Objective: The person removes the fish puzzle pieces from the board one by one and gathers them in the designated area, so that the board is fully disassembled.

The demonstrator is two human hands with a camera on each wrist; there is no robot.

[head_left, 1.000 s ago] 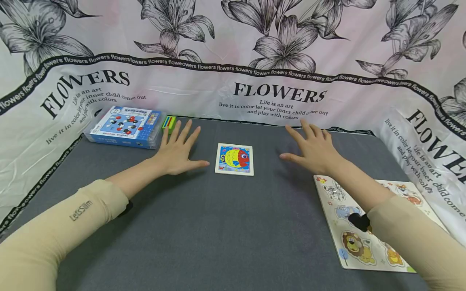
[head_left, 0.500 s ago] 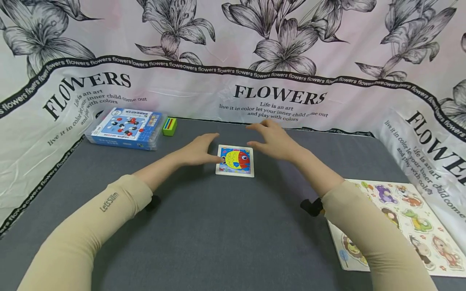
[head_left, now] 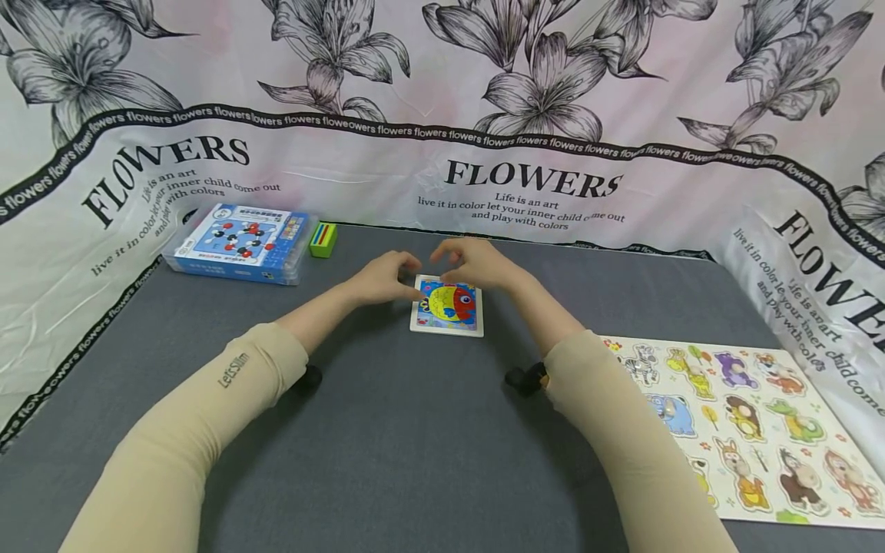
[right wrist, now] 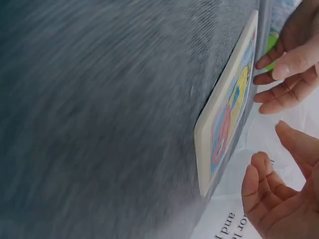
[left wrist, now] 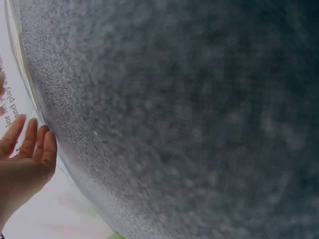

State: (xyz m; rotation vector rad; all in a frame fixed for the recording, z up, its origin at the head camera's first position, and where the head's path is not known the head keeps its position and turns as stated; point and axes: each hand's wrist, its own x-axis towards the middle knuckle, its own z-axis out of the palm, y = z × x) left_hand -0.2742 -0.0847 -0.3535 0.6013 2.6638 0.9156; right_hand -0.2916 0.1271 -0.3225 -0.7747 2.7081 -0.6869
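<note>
A small square fish puzzle (head_left: pixel 449 311) with a pale frame lies flat on the grey table, its yellow and red fish facing up. My left hand (head_left: pixel 382 278) is over its upper left side, thumb toward the fish and fingers loosely bent. Across from it, my right hand (head_left: pixel 482 265) is above the puzzle's far edge, with its fingers bent toward the left hand. In the right wrist view the right hand (right wrist: pixel 284 194) and left hand (right wrist: pixel 294 64) both hover beside the puzzle (right wrist: pixel 229 114), and nothing is between their fingers. The left wrist view shows mostly grey cloth.
A blue boxed molecule set (head_left: pixel 238 244) lies at the back left, beside a small green box (head_left: pixel 323 240) with coloured stripes. On the right is a large animal puzzle board (head_left: pixel 760 430), partly covered by the right sleeve. A flower-printed curtain (head_left: pixel 346 177) hangs behind the table.
Both hands have come inward from either side to the fish puzzle, and their spread fingers have bent. The fish puzzle has stayed in place.
</note>
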